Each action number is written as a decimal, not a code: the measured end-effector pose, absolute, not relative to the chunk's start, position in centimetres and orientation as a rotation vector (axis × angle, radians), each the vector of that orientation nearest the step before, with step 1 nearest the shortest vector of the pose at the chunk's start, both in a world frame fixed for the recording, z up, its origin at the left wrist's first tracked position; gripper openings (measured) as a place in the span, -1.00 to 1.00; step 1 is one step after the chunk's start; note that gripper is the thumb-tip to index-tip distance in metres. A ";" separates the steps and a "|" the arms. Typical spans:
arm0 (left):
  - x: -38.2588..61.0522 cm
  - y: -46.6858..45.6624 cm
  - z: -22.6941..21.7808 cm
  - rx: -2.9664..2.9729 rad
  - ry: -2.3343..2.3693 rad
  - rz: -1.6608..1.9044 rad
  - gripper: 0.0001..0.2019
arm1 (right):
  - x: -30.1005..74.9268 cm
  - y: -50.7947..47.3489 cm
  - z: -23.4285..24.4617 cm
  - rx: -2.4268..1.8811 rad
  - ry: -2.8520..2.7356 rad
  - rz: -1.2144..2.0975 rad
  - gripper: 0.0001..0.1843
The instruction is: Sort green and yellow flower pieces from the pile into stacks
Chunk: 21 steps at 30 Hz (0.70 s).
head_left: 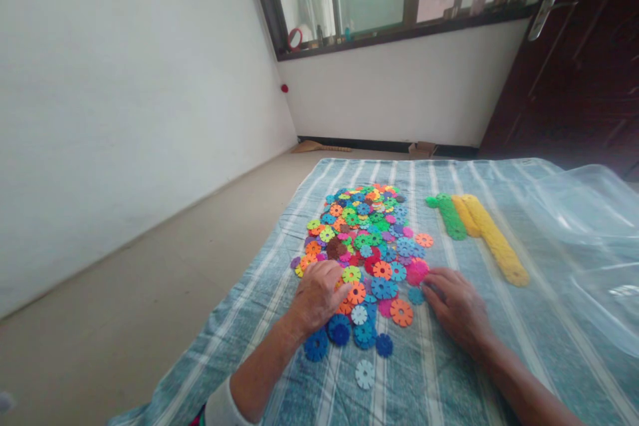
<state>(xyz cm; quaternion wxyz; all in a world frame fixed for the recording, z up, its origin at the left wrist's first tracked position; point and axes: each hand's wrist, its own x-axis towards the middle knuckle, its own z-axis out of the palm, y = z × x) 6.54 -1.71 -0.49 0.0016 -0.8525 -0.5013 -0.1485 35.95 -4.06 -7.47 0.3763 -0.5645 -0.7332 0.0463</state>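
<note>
You've got two hands in shot: one left hand (319, 294) and one right hand (458, 309). There's one big pile of snowflake discs (367, 233), way too many to count properly, plus one stray pale blue disc (365, 374). Three joined-up rows: one green row (450, 216), one short orange-yellow row (466, 215), one long yellow row (496, 245). One striped cloth (449, 379), one clear plastic bag (589, 239).

Home room, sparsely furnished. White walls, dark wooden door (574, 60), cluttered windowsill (399, 30). Striped cloth (449, 359) holds toy discs (367, 239).
</note>
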 end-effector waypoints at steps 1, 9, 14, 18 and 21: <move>6.3 -1.0 -0.4 -2.657 -1.575 -0.489 -0.83 | 35.9 -4.0 -7.4 -1.445 -1.877 0.122 -0.78; 5.7 3.5 -0.6 -2.737 -1.526 -0.351 -0.75 | 35.9 -4.1 -7.2 -1.456 -1.873 0.120 -0.78; 4.9 3.4 0.2 -2.635 -1.618 -0.138 -0.75 | 35.9 -4.2 -7.0 -1.464 -1.871 0.134 -0.79; 4.7 3.5 1.0 -2.643 -1.644 -0.150 -0.73 | 36.0 -4.1 -7.1 -1.451 -1.875 0.134 -0.79; 5.5 3.7 0.9 -2.725 -1.596 -0.288 -0.74 | 36.0 -4.1 -7.2 -1.446 -1.872 0.131 -0.79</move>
